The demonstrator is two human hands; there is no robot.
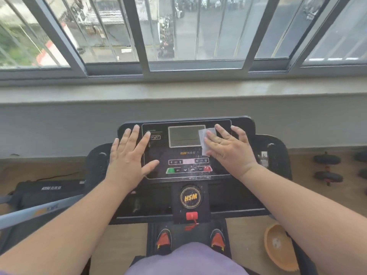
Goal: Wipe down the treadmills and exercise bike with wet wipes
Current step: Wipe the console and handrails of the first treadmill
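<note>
A black treadmill console (pixel 186 171) stands in front of me, with a grey display screen (pixel 183 135) and green and red buttons below it. My right hand (pixel 230 149) lies flat with straight fingers on a white wet wipe (pixel 204 139), pressing it against the console at the screen's right edge. My left hand (pixel 129 155) rests flat, fingers spread, on the console's left side. A red safety key (pixel 191 215) sits under the round yellow logo.
A window sill and barred windows (pixel 178 90) run just behind the console. A second black treadmill (pixel 49 190) lies at the left. Dumbbells (pixel 327 169) rest on the wooden floor at the right. An orange bowl (pixel 280 247) sits low right. My feet stand on the belt.
</note>
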